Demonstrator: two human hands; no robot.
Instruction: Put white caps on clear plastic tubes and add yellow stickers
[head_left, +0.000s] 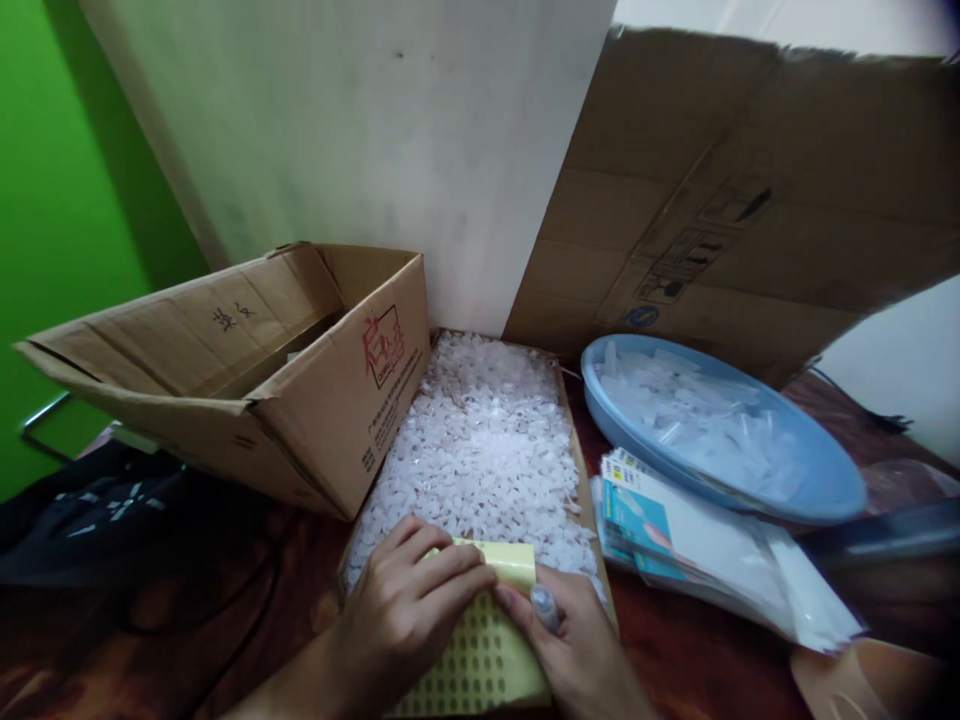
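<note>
Tabletop (pixel 641 650), dark reddish: carries everything noted below. Open carton (pixel 337 410) stands against the left edge of a shallow cardboard tray (pixel 587 487); blue basin (pixel 836 490) lies off the tray's right edge, with printed packets (pixel 720 560) by its near rim. Small white pieces (pixel 480 450) cover the tray's floor.

Yellow sheet (pixel 476 660), printed with rows of small dark marks, lies over the tray's near end, its top band turned up between the hands. Step in hand, as judged: working at that turned band. Best done with the sheet held flat below the bend and the band drawn back low and slowly, so it neither creases nor tears; loose white pieces could cling if they touch a tacky face.

Left hand (pixel 409 597): palm down over the sheet's left side, fingers bent and close together, index reaching the band; thumb hidden, so cannot tell whether it pinches. Right hand (pixel 585 635): at the sheet's right edge, thumb tip on the sheet just beside the left index, a clear piece (pixel 545 608) gripped between thumb and forefinger base; other fingertips hidden.
</note>
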